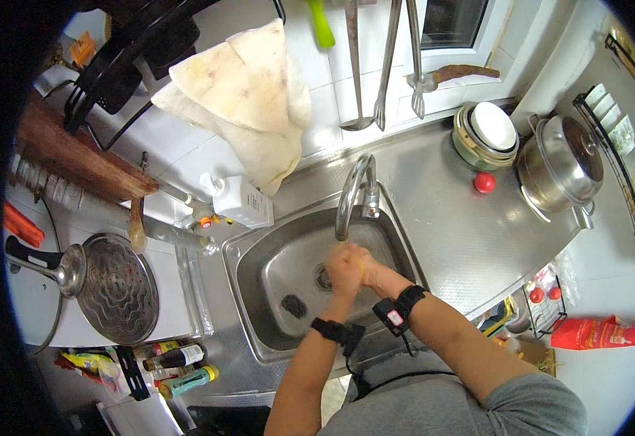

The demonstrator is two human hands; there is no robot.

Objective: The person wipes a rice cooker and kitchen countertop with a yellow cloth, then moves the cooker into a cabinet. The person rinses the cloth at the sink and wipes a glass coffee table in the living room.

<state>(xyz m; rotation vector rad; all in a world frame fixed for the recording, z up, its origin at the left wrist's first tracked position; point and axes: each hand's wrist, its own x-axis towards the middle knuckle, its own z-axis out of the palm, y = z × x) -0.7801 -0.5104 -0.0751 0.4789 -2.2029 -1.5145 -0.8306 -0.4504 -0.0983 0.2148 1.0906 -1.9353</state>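
Note:
Both my hands are together over the stainless steel sink (273, 256), just under the mouth of the curved faucet (354, 188). My left hand (344, 267) is blurred and overlaps my right hand (371, 268). A bit of yellow shows between them; I cannot tell what it is. The drain (323, 277) lies partly behind my hands. A dark scouring pad (294, 306) rests on the basin floor, left of my hands. Black straps circle both wrists.
A white pump bottle (242, 201) stands behind the sink's left corner. Cloths (241, 92) hang above it. On the right counter are a tomato (484, 182), stacked bowls (486, 136) and a lidded steel pot (560, 163). Bottles (189, 380) stand at the lower left.

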